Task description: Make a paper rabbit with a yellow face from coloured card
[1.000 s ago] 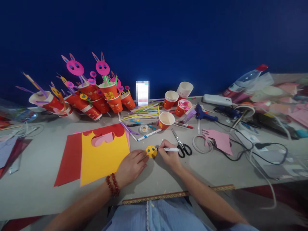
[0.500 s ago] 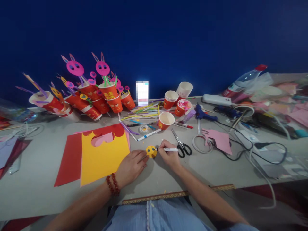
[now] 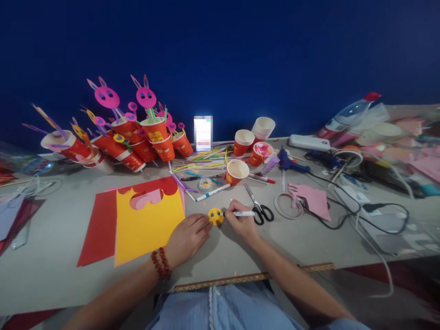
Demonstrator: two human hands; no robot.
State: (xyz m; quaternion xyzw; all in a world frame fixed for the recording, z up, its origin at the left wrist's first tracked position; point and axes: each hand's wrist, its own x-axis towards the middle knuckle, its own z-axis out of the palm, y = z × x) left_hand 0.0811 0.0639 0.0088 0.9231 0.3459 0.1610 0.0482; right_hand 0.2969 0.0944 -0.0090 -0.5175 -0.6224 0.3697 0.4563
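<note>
Flat on the table lies a small yellow paper disc [image 3: 216, 217] with two dark eyes drawn on it. The fingertips of my left hand [image 3: 191, 233], laid flat, press on its left edge. My right hand [image 3: 242, 221] is closed around a white marker pen [image 3: 244, 213]. The pen's dark tip is at the disc's right side; whether it touches is too small to tell. Black-handled scissors [image 3: 260, 208] lie just beyond my right hand. Left of my left hand is a yellow paper sheet [image 3: 147, 229] with rounded cut-outs, over a red sheet [image 3: 98, 229].
Red paper cups [image 3: 161, 142] with pink rabbit faces crowd the back left. Another paper cup [image 3: 237, 173], a tape roll [image 3: 206, 184] and a blue-capped marker [image 3: 213, 192] lie ahead. To the right are a blue glue gun [image 3: 292, 164], pink paper [image 3: 314, 200], a white ring [image 3: 288, 206] and cables.
The pen tip and my right hand have shifted very slightly at the disc's right side. My left hand stays where it was.
</note>
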